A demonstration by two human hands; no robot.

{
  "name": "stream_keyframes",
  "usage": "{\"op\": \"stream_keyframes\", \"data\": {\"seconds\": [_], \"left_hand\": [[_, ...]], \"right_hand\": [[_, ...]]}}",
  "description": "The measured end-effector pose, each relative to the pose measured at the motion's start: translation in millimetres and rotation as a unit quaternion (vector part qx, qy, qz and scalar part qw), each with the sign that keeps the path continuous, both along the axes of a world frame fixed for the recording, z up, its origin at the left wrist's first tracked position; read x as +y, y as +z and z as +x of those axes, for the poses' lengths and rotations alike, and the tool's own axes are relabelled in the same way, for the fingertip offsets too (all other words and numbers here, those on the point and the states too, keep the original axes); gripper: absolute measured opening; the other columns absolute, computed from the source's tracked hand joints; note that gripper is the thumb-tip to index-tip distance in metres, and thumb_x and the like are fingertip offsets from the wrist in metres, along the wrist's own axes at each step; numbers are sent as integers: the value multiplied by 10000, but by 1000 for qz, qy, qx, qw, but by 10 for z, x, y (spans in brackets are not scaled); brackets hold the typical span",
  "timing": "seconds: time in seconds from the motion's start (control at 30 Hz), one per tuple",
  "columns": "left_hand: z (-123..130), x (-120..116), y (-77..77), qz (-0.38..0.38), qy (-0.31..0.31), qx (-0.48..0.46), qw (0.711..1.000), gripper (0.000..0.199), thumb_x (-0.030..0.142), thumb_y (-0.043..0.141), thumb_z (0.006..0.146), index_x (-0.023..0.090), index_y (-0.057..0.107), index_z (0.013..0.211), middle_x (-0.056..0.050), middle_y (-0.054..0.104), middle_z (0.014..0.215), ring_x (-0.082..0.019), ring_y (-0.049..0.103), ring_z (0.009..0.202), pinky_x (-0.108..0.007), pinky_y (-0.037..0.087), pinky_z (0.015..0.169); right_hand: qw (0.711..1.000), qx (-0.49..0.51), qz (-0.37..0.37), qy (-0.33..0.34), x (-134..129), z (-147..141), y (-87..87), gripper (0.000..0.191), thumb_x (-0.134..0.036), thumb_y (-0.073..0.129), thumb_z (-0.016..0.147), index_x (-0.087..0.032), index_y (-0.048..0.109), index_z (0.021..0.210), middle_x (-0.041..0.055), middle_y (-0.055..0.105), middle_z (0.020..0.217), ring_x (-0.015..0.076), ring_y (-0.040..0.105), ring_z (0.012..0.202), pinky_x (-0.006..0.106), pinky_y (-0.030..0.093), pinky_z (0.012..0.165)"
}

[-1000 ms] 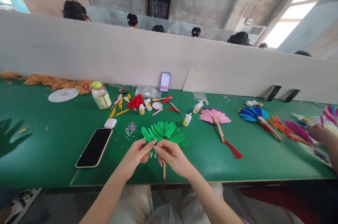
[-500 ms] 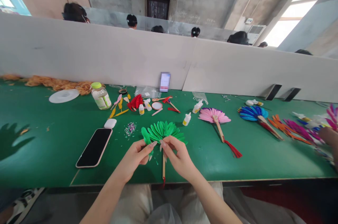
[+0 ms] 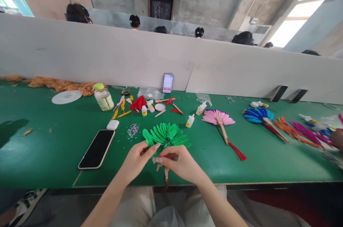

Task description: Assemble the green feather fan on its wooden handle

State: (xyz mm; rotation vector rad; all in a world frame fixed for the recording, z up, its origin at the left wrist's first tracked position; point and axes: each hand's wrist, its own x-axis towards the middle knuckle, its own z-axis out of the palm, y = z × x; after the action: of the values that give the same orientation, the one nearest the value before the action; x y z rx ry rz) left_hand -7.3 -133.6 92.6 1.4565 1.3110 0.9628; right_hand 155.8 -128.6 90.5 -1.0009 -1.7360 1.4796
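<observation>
My left hand (image 3: 139, 156) is closed around a green feather (image 3: 148, 135), whose rounded tip sticks up past the fingers; whether more than one is held I cannot tell. Close beside it, my right hand (image 3: 180, 162) makes a pinch, its fingertips just below the left thumb. What lies between those fingertips is hidden. Behind both hands a green feather fan (image 3: 171, 133) lies spread on the table, its wooden handle (image 3: 166, 175) partly covered by my right hand and ending in a red cord.
A phone (image 3: 97, 149) and a white case (image 3: 113, 124) lie left, near a jar (image 3: 103, 98). Small glue bottles (image 3: 190, 121), a pink fan (image 3: 218, 117) and a blue fan (image 3: 257, 115) are to the right. Red feathers (image 3: 138, 103) lie behind. Another person's hand (image 3: 337, 137) shows far right.
My right hand has come down and left from the fan's base, its fingertips now below my left thumb. My left hand keeps its hold on the green feather.
</observation>
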Motion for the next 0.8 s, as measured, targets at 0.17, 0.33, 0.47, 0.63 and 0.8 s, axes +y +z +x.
{"op": "stream_keyframes", "data": {"seconds": [0.17, 0.33, 0.47, 0.63, 0.8], "left_hand": [[10, 19, -2, 8, -11, 27, 1000, 344, 444, 511, 765, 161, 496, 571, 57, 335, 496, -81, 291, 481, -207, 233, 444], [-15, 33, -43, 4, -24, 28, 999, 334, 434, 508, 775, 157, 480, 591, 51, 338, 546, -80, 295, 514, -204, 231, 456], [-47, 22, -48, -24, -34, -24, 999, 340, 459, 504, 778, 164, 458, 615, 70, 264, 515, -69, 252, 475, -202, 208, 432], [-46, 3, -58, -70, -7, -136, 988, 370, 465, 567, 738, 172, 388, 601, 85, 201, 516, -48, 197, 452, -187, 163, 410], [-27, -27, -58, -74, 29, -192, 978, 337, 460, 590, 726, 158, 460, 649, 81, 218, 531, -40, 185, 457, -181, 153, 413]], "right_hand": [[986, -109, 122, 10, -18, -11, 48, 217, -278, 547, 824, -158, 631, 664, 0, 628, 611, 94, 517, 513, 196, 375, 489], [964, -157, 216, 20, -32, -32, 85, 148, -181, 508, 828, -163, 547, 686, -15, 564, 630, 90, 480, 558, 189, 333, 522], [965, -124, 228, 23, -49, -41, 109, 123, -167, 467, 843, -168, 502, 725, -18, 509, 657, 88, 436, 576, 187, 323, 531], [985, -43, 168, 3, -64, -76, 107, 196, -257, 399, 897, -170, 468, 737, -24, 458, 624, 90, 425, 566, 194, 352, 546], [987, 26, 153, -49, -57, -176, 71, 220, -296, 402, 900, -169, 455, 728, -24, 442, 610, 90, 423, 553, 202, 363, 539]]}}
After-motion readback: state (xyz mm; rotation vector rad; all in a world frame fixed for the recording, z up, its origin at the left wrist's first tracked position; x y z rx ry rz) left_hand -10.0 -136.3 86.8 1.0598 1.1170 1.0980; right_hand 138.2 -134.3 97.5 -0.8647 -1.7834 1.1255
